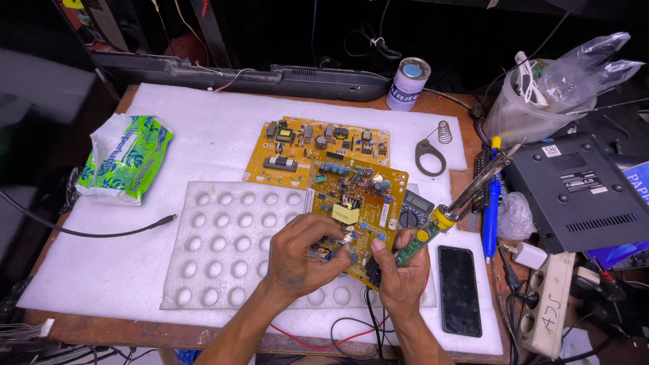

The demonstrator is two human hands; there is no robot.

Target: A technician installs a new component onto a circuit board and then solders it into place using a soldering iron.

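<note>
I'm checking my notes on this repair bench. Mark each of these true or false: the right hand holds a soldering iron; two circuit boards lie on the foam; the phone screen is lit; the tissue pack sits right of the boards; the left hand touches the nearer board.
1. The right hand holds a soldering iron. True.
2. Two circuit boards lie on the foam. True: a nearer board and a farther board.
3. The phone screen is lit. False: it is dark.
4. The tissue pack sits right of the boards. False: left.
5. The left hand touches the nearer board. True.
</note>
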